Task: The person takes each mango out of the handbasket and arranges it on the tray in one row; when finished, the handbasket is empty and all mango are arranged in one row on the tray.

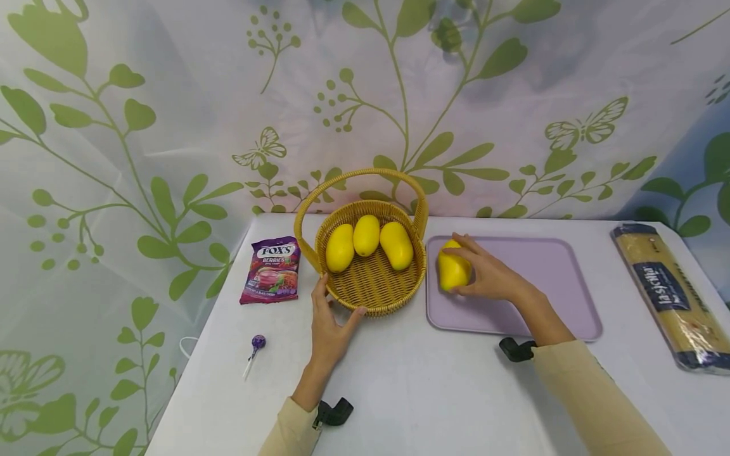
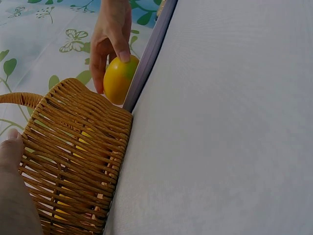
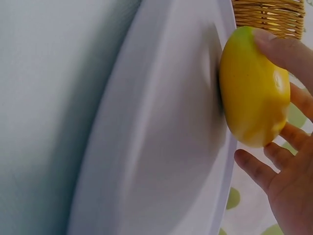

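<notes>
My right hand (image 1: 485,269) holds a yellow mango (image 1: 454,266) over the left end of a lilac tray (image 1: 530,285). In the right wrist view, the thumb presses the greenish end of that mango (image 3: 254,88), and the fingers lie along its far side. My left hand (image 1: 331,329) rests against the front left of a round wicker basket (image 1: 373,285), thumb and fingers spread along its outer edge. Inside the basket, three more yellow mangoes (image 1: 367,235) lie toward the back. The basket's tall arched handle (image 1: 365,172) stands upright.
A purple candy bag (image 1: 272,270) lies left of the basket, with a lollipop (image 1: 258,342) nearer the front. At the far right lies a long pack of spaghetti (image 1: 673,297). A leaf-patterned curtain (image 1: 228,126) hangs behind the white table (image 1: 422,392).
</notes>
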{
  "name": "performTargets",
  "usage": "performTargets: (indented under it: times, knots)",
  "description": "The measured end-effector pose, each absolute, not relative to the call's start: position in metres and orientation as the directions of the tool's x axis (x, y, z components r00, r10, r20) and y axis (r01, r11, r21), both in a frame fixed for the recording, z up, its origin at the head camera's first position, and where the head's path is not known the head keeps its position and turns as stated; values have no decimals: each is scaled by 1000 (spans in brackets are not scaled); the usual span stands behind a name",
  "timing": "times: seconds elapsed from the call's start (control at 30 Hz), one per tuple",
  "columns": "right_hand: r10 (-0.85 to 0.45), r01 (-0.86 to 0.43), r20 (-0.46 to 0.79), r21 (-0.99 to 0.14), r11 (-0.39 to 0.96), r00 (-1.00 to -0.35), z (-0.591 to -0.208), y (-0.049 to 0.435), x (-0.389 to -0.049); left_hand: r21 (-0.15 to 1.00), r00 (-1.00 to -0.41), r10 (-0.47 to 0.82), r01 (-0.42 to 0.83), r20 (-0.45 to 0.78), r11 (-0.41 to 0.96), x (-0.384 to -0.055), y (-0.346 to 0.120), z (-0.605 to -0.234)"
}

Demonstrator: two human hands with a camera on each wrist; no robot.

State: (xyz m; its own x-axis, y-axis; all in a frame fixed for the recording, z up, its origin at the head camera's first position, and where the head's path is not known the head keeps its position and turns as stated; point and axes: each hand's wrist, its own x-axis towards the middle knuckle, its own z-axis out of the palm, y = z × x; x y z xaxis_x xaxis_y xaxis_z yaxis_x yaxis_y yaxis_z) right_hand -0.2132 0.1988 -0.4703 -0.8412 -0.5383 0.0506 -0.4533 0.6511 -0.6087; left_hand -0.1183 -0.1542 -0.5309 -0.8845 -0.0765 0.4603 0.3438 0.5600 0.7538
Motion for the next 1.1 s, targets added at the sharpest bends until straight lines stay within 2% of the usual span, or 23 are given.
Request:
performTargets:
  times: [0.3, 0.53, 0.77, 1.1]
  knots:
    - [-555, -486, 79, -594, 641, -828, -471, 196, -213, 757, -887, -79, 338, 454, 559, -118, -155, -531]
    - [-530, -476, 80, -567, 672, -844, -467, 196, -212, 755, -888, -78, 336, 453, 563, -118, -154, -530]
    - [-521, -501, 127, -533, 682, -844, -449, 189, -207, 755, -893, -85, 320, 443, 573, -118, -154, -528]
    - [-562, -601, 253, -519, 607, -787, -408, 152, -188, 758, -895, -78, 321, 438, 568, -118, -154, -528]
